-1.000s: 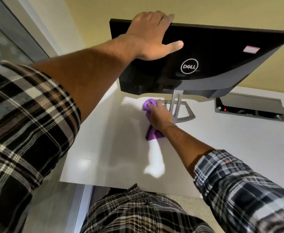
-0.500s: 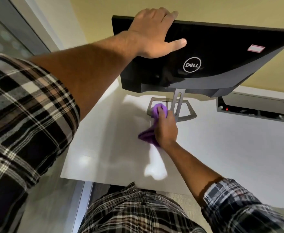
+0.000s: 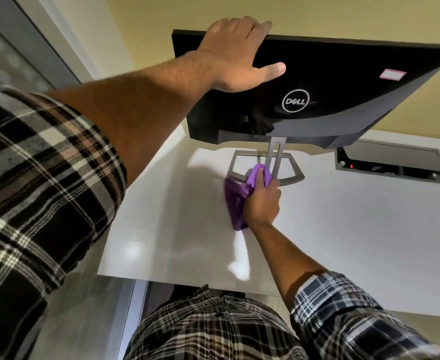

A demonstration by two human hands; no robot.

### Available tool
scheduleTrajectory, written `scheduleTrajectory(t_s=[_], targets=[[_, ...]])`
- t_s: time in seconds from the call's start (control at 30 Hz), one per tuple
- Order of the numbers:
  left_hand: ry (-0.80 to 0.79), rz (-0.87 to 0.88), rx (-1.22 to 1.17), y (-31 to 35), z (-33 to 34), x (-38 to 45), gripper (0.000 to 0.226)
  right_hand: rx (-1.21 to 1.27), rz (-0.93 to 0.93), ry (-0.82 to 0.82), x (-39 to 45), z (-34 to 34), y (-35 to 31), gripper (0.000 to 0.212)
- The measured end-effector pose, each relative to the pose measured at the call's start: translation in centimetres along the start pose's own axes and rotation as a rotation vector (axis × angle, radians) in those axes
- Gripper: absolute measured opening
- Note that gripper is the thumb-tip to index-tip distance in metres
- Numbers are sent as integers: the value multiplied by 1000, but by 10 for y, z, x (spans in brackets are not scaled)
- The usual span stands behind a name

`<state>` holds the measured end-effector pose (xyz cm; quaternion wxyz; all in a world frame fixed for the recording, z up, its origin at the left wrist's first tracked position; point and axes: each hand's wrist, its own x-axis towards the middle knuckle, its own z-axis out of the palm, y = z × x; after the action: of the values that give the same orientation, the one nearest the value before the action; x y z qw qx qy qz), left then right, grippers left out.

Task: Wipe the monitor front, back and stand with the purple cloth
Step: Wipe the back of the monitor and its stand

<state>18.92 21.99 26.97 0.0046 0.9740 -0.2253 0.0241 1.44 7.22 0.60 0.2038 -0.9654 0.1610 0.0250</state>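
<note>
The glossy black monitor (image 3: pixel 343 81) (back showing) stands on a white desk (image 3: pixel 343 229) before a yellow wall (image 3: pixel 317 14). Left hand (image 3: pixel 235 55) grips its top edge; right hand (image 3: pixel 261 201) holds the purple cloth (image 3: pixel 235 198) against its grey stand (image 3: pixel 273 157).

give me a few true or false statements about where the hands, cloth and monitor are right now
1. The left hand grips the top edge of the monitor. True.
2. The right hand holds the purple cloth against the screen. False: it holds the cloth down at the stand.
3. The monitor's back, with its round logo, faces the camera. True.
4. The cloth lies loose on the desk. False: the right hand grips it.
5. The stand's base is a solid disc. False: it is an open frame.
</note>
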Motion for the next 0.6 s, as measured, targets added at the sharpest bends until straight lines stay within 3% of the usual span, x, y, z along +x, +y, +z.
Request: scheduleTrajectory(t_s=[0.1,0.17,0.23,0.33,0.5,0.6], targets=[[1,2,-2,1,1,-1,102,71,113,-186,-8,10,-6,52],[0,3,3,1,1,-3,102,20,-55,-287,-3,13,-25,45],[-2,8,3,1,0,-4,102,44,-97,-272,8,10,-35,40],[-1,3,-1,1,-1,-4,100,3,8,-175,17,-7,-23,45],[-1,-7,-3,0,0,-2,103,-297,-43,-267,3,-16,11,51],[-8,-7,-1,1,-1,-1,104,-359,-79,-330,-4,-15,14,41]])
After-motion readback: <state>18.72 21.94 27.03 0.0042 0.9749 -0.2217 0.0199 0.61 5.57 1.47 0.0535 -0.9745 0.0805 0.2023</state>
